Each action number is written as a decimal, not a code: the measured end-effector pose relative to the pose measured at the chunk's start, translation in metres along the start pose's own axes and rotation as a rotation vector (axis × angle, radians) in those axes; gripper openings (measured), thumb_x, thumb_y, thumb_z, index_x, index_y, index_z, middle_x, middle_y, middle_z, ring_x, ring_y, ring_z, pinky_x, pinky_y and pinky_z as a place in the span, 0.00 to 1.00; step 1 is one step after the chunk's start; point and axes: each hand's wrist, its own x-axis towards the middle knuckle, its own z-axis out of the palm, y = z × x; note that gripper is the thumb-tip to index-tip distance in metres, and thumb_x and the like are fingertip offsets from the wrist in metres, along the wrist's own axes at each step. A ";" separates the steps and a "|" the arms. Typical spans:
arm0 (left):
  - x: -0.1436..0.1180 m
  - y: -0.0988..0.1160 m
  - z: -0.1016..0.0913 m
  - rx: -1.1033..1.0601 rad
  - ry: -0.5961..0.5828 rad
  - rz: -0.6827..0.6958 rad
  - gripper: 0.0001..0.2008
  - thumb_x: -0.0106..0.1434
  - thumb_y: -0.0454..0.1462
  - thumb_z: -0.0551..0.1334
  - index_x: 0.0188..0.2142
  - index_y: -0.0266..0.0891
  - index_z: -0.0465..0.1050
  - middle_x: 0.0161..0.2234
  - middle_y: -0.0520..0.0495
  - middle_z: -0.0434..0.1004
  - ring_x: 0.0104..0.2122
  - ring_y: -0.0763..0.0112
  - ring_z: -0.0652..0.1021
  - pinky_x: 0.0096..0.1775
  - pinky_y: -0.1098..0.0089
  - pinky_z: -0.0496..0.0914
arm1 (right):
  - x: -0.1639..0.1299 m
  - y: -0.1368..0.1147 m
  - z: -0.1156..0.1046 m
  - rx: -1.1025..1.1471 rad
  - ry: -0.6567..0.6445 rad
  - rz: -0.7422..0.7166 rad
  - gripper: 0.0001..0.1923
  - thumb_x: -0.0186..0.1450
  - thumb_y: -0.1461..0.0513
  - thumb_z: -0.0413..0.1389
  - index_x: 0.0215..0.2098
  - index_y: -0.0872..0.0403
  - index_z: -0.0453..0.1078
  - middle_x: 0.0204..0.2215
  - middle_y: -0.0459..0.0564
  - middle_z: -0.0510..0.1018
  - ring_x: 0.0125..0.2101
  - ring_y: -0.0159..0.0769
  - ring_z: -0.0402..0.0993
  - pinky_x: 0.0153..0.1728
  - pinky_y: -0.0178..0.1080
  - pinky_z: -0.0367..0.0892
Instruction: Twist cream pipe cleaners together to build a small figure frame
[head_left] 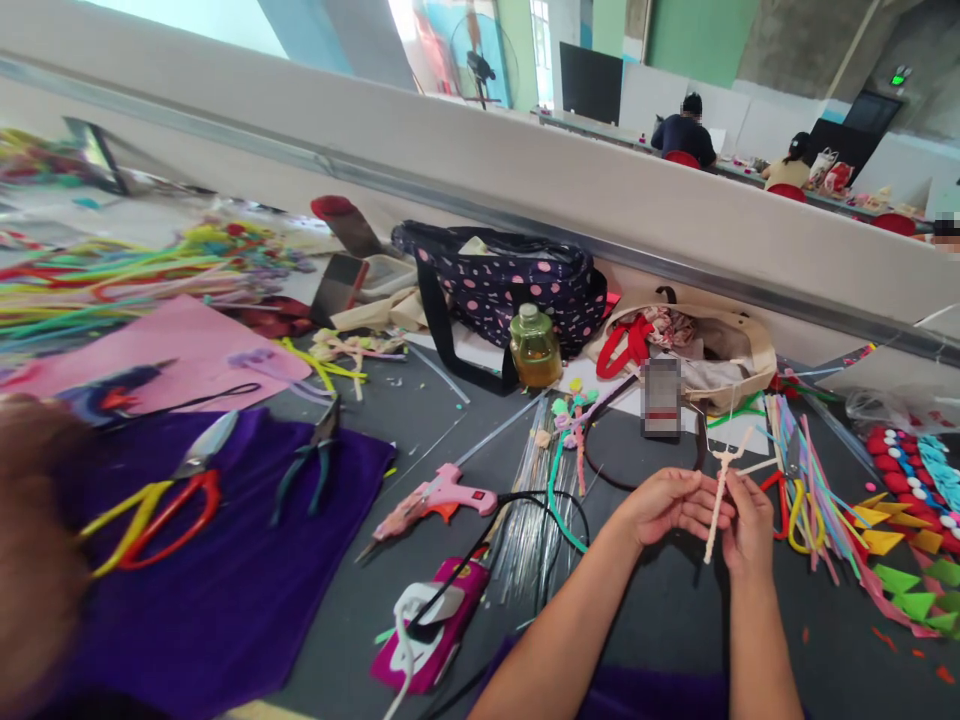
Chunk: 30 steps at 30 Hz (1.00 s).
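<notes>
Both hands meet over the dark table at the right. They hold a thin pale-pink pipe-cleaner figure (718,510), upright and slightly tilted, with short strands spreading at its top. My left hand (679,505) has its fingers bent against the stem from the left. My right hand (750,515) pinches the figure near its upper part. Behind the hands lies a dark headband-like loop (600,450). To their left, a small flowered pipe-cleaner piece (574,430) rests by a bundle of clear glue sticks (517,540).
A pink glue gun (450,495), a magenta power strip (435,630), scissors (187,490) and pliers (315,455) lie leftward. A bottle (535,350) stands before a patterned bag (510,275). More scissors (806,515) lie right. A blurred brown shape fills the left edge.
</notes>
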 end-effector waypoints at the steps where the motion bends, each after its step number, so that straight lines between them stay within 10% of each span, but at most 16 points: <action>1: 0.000 0.001 -0.001 -0.023 -0.046 -0.022 0.23 0.61 0.47 0.59 0.44 0.28 0.72 0.39 0.29 0.79 0.36 0.56 0.80 0.33 0.64 0.74 | 0.000 -0.001 0.000 0.017 -0.009 0.024 0.12 0.51 0.55 0.65 0.27 0.54 0.75 0.22 0.44 0.73 0.22 0.28 0.68 0.22 0.30 0.64; 11: -0.004 0.004 -0.003 0.000 -0.137 -0.077 0.28 0.61 0.54 0.55 0.45 0.29 0.71 0.40 0.28 0.78 0.39 0.53 0.80 0.36 0.60 0.73 | -0.002 -0.004 -0.002 0.033 -0.086 0.040 0.11 0.52 0.55 0.64 0.27 0.53 0.74 0.19 0.42 0.71 0.19 0.27 0.65 0.17 0.29 0.60; 30: 0.012 -0.014 0.020 0.332 0.558 0.359 0.20 0.36 0.43 0.75 0.23 0.32 0.71 0.19 0.50 0.73 0.18 0.72 0.75 0.24 0.73 0.67 | 0.005 0.013 0.003 -0.125 -0.070 -0.243 0.13 0.53 0.54 0.63 0.30 0.56 0.75 0.25 0.48 0.78 0.28 0.36 0.72 0.30 0.37 0.67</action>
